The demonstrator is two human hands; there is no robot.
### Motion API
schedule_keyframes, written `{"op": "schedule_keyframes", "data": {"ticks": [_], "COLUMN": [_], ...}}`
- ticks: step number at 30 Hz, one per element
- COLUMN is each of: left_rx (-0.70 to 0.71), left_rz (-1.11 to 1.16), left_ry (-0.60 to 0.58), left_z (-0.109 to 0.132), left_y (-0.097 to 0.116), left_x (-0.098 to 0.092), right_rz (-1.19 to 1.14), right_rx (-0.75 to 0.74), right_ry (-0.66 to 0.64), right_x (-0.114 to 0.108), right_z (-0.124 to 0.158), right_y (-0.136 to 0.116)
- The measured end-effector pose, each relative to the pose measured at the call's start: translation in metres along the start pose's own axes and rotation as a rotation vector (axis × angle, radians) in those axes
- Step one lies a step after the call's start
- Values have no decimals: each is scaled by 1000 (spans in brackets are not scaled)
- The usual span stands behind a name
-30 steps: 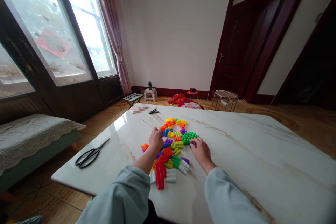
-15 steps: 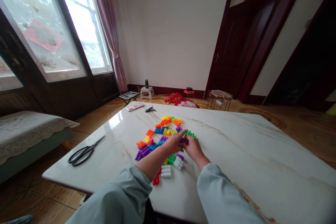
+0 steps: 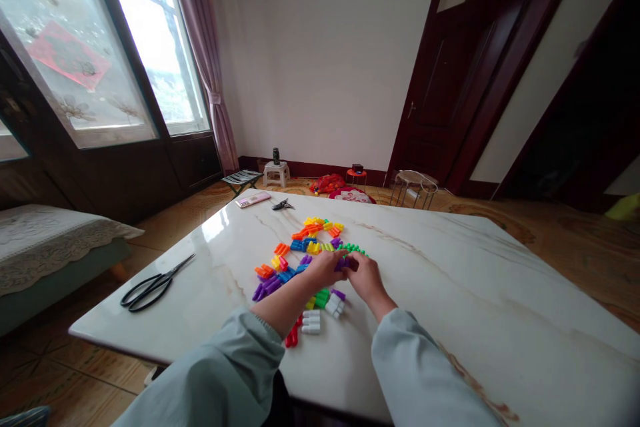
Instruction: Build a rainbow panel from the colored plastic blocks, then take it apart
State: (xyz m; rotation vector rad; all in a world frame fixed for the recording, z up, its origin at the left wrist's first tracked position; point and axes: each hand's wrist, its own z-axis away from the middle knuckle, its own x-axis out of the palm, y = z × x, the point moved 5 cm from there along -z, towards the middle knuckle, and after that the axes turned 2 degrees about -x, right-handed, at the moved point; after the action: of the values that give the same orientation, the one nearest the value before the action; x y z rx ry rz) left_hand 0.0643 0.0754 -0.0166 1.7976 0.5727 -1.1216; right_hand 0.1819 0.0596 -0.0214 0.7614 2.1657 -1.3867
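Observation:
My left hand [image 3: 325, 269] and my right hand [image 3: 365, 276] meet over the middle of the table, fingers closed around a purple plastic building block [image 3: 343, 263] that is partly hidden between them. Just beyond my fingers lies a row of green blocks [image 3: 353, 249]. Orange and yellow blocks [image 3: 315, 229] form the far end of the colourful spread. To the left of my left hand are purple blocks [image 3: 267, 287] and blue ones. White blocks [image 3: 311, 321] and red blocks [image 3: 293, 333] lie nearer my body, partly behind my left forearm.
Black-handled scissors [image 3: 156, 285] lie at the left of the marble-patterned table [image 3: 450, 293]. Small pliers [image 3: 283, 205] and a pink-and-white flat packet [image 3: 253, 199] are near its far edge. Stools [image 3: 277, 173] stand on the floor beyond, and a cloth-covered seat [image 3: 60, 240] at the left.
The view has shifted slightly, so the table and blocks sit a little further left and higher. My hands stay together at the purple block, with the fingers slightly repositioned.

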Motion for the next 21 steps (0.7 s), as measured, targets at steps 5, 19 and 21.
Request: {"op": "schedule_keyframes", "data": {"ticks": [5,19,21], "left_rx": [-140,-223,-215], "left_rz": [-37,-21,-16], "left_ry": [31,27,24], "left_z": [1,12,12], "left_y": [-16,-40,-40], "left_x": [-3,-7,-6], "right_rz": [-136,315,340], "right_rx": [132,393,381], "right_ry": [240,140,146], "right_x": [-23,-27,-23], "right_z": [0,23,21], "right_y": [13,93,96]}}
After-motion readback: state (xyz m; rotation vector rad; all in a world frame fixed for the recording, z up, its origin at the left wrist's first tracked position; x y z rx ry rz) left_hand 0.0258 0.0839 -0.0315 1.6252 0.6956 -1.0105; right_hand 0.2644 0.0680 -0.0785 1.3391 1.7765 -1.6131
